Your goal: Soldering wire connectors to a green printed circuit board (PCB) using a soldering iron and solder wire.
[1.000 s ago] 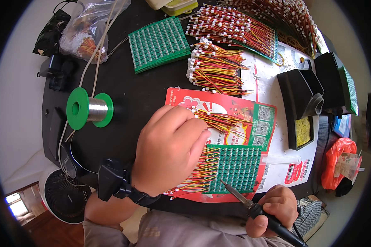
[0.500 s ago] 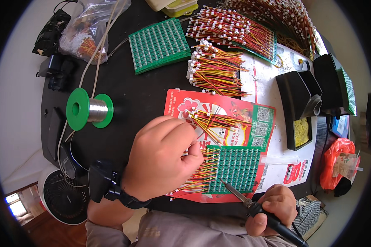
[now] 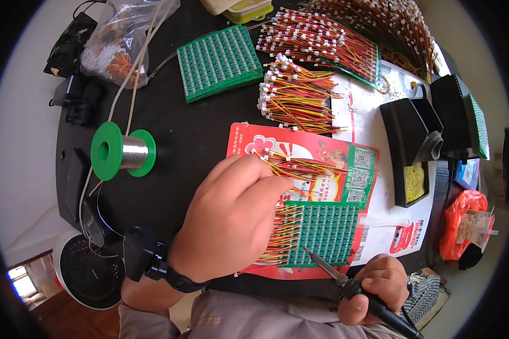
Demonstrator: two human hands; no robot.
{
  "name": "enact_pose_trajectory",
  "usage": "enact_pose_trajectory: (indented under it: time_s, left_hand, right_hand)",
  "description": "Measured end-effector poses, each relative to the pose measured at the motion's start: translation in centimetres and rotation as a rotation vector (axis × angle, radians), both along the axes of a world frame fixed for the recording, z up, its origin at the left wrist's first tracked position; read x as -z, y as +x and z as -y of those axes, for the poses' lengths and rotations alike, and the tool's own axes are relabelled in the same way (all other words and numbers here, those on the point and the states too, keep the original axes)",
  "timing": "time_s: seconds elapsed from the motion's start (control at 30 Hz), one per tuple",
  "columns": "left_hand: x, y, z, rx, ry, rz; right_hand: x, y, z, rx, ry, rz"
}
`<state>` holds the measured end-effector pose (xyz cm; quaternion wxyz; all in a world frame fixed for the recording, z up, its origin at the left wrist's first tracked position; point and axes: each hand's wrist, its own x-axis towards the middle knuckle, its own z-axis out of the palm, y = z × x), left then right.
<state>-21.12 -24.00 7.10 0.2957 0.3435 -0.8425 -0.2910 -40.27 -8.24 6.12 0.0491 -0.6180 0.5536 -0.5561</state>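
My left hand [image 3: 232,212] reaches over the small pile of red and yellow wire leads [image 3: 308,165] with white connectors. Its thumb and fingers are drawn together at the pile's left end; whatever lies between them is hidden. Below, a green circuit board panel [image 3: 329,234] lies on a red printed sheet [image 3: 243,135], with a row of wire leads [image 3: 287,234] along its left edge, partly covered by my hand. My right hand [image 3: 379,285] is closed round the handle of a soldering iron [image 3: 367,296], whose tip points at the panel's lower left part.
A green spool of solder wire [image 3: 110,150] stands at left. Behind lie stacked green panels [image 3: 218,62] and larger bundles of wire leads [image 3: 300,93]. At right are a black iron stand [image 3: 410,127], a yellow sponge [image 3: 415,182] and a red plastic bag [image 3: 464,220]. A fan [image 3: 90,268] sits lower left.
My left hand has moved slightly right, its thumb and fingers extending to the small pile of wire leads. My right hand and the soldering iron have stayed almost in place.
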Motion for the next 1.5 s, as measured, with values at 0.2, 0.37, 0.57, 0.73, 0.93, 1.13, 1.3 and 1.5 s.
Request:
enact_pose_trajectory:
  time_s: [0.2,0.37,0.57,0.73,0.93,1.13,1.3,1.5]
  left_hand:
    - [0.0,-0.7,-0.2,-0.049,-0.002,-0.034]
    - [0.1,0.1,0.1,0.026,-0.054,0.006]
    - [-0.6,1.1,-0.4,-0.123,0.023,-0.056]
    - [-1.0,1.8,-1.2,-0.21,0.531,-0.357]
    - [-0.7,1.7,-1.7,-0.233,0.498,-0.331]
    - [-1.1,2.2,-1.9,-0.137,0.514,-0.235]
    - [-1.4,2.5,-2.3,-0.154,0.651,-0.224]
    - [-1.6,1.9,-2.3,-0.096,0.181,-0.153]
  right_hand:
    - [0.4,0.0,0.2,-0.023,-0.023,-0.001]
    - [0.1,0.1,-0.1,0.014,-0.023,0.009]
    - [0.0,-0.2,-0.1,0.008,-0.004,0.009]
    - [-0.3,-0.1,-0.2,-0.002,0.025,0.026]
    - [0.1,-0.2,-0.2,-0.017,-0.008,0.018]
    - [0.3,-0.1,0.0,-0.006,-0.01,0.014]
    - [0.3,0.1,-0.1,0.02,-0.008,0.015]
    - [0.2,-0.6,0.1,-0.084,0.026,0.002]
